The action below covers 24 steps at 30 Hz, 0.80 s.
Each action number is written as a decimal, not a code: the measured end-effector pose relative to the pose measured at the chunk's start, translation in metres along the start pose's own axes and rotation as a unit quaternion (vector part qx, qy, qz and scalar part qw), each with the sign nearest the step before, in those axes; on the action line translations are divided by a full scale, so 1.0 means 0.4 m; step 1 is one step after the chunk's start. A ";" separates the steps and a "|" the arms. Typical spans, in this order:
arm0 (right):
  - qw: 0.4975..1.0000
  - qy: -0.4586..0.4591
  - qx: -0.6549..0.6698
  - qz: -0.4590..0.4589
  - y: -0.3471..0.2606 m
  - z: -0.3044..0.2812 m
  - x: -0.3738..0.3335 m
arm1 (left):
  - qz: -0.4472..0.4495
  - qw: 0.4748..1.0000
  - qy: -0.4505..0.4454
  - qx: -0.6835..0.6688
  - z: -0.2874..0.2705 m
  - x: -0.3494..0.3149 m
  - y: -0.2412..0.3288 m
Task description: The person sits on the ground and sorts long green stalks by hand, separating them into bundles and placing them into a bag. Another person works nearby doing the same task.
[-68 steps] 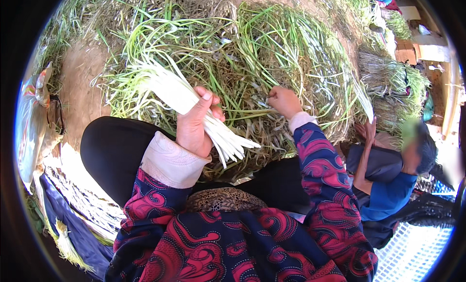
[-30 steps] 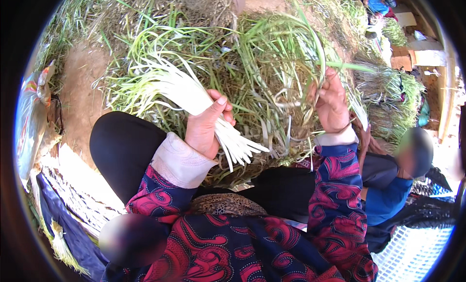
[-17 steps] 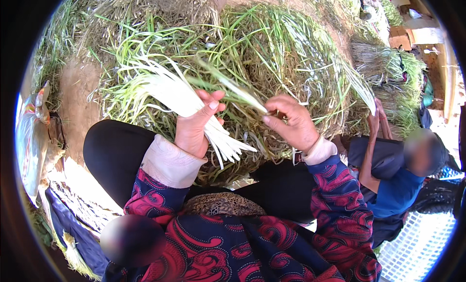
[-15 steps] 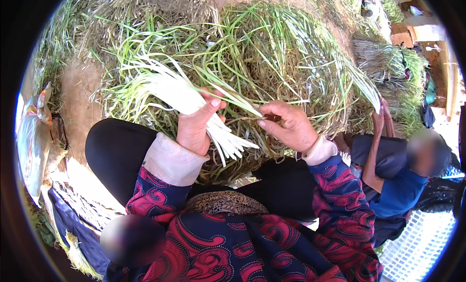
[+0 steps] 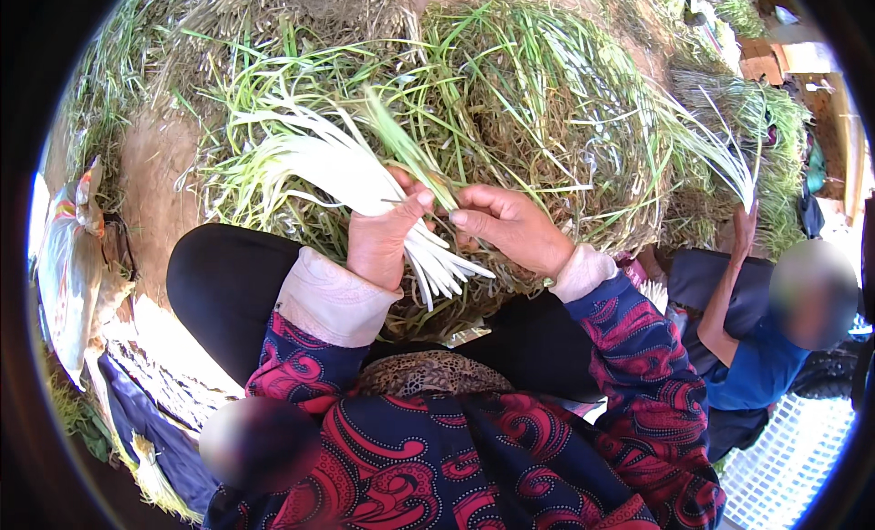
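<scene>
Bundle of white stalks [image 5: 333, 170] clamped in the left hand [image 5: 378, 247], leafy ends fanned toward the upper left, pale ends poking out below the fist; just beside it, a green stalk [image 5: 406, 144] pinched between thumb and fingers of the right hand [image 5: 521, 231], the two hands too close to tell touching from apart. Beneath and beyond, a wide heap of green and dried stalks [image 5: 556, 120]. Farther out, a co-worker [image 5: 756, 357] at the right with more pale stalks [image 5: 734, 168] in a raised hand [image 5: 745, 225], and a clear plastic bag [image 5: 68, 266] at the left.
</scene>
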State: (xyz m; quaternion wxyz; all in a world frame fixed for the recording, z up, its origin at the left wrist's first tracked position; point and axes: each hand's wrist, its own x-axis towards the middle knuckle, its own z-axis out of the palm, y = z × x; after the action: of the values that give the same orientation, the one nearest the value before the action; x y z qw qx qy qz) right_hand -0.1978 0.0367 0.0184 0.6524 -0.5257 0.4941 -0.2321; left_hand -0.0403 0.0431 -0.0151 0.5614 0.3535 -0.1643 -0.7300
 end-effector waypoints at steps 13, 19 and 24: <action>0.996 0.077 0.023 -0.027 0.012 -0.031 0.048 | -0.027 0.999 0.032 0.001 0.004 0.017 -0.017; 0.931 0.225 0.272 -0.093 -0.018 -0.094 0.054 | -0.010 0.995 0.070 -0.065 -0.017 0.016 -0.019; 0.820 0.496 0.236 -0.162 0.001 -0.369 -0.038 | 0.004 0.988 0.118 -0.102 -0.010 0.020 0.018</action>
State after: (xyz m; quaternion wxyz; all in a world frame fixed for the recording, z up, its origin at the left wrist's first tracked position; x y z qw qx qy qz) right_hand -0.3352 -0.0180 0.0302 0.3766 -0.2420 0.5885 -0.6733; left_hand -0.0335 0.0340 -0.0159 0.6131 0.3774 -0.0232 -0.6937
